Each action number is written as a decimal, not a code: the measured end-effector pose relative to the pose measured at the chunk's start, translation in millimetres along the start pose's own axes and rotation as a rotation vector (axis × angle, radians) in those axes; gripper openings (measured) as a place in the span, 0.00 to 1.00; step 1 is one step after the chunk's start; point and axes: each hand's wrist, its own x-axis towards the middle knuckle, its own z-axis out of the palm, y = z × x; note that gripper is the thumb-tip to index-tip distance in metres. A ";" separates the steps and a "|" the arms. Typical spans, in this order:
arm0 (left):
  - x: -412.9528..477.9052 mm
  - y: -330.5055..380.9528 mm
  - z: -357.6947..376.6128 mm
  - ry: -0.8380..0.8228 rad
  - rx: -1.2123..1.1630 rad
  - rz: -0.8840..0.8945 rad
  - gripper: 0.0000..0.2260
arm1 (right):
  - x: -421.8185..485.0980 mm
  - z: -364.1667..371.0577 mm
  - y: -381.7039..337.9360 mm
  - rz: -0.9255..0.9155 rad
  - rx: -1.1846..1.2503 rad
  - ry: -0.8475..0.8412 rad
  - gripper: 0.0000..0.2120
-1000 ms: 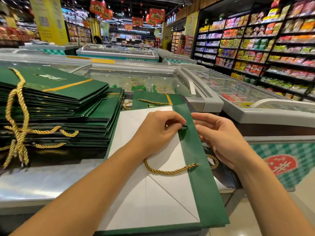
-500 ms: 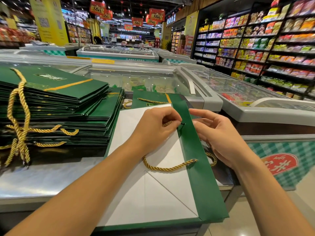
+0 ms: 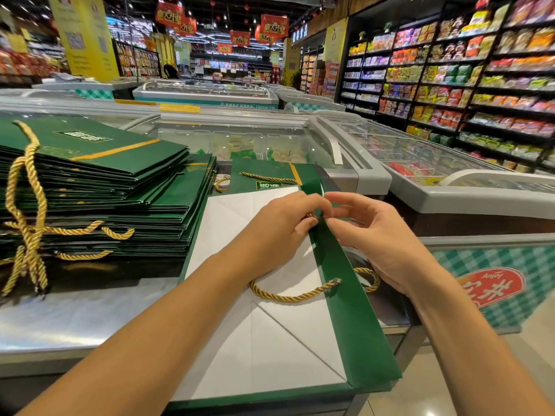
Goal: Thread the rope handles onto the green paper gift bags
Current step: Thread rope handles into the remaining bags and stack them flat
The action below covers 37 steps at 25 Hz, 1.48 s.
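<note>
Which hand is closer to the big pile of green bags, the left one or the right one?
Left. The left hand works just right of the pile of green bags, pinching the rope handle; the right hand is farther off, across the green flap.
</note>
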 end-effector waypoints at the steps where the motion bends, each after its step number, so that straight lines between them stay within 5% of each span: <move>1: -0.3 -0.9 0.1 0.002 0.004 -0.001 0.10 | 0.4 -0.3 1.2 0.011 -0.003 0.003 0.20; 12: -3.2 1.2 -4.7 0.038 -0.076 -0.051 0.12 | -1.4 7.7 -0.7 -0.017 -0.342 0.143 0.03; 17: -3.0 -1.6 -2.5 0.052 -0.073 -0.013 0.10 | -0.3 6.6 0.3 0.010 -0.314 0.176 0.04; 22: -2.2 -2.4 -2.3 0.072 -0.065 -0.021 0.09 | 5.1 6.4 2.6 0.070 -0.018 0.332 0.05; 30: -3.3 -12.9 3.0 0.043 -0.045 -0.087 0.13 | 3.5 -2.3 10.4 -0.046 -0.112 0.403 0.12; 37: -5.8 -13.8 -15.8 0.044 -0.030 -0.314 0.08 | -1.3 3.4 3.8 -0.064 -0.728 0.027 0.23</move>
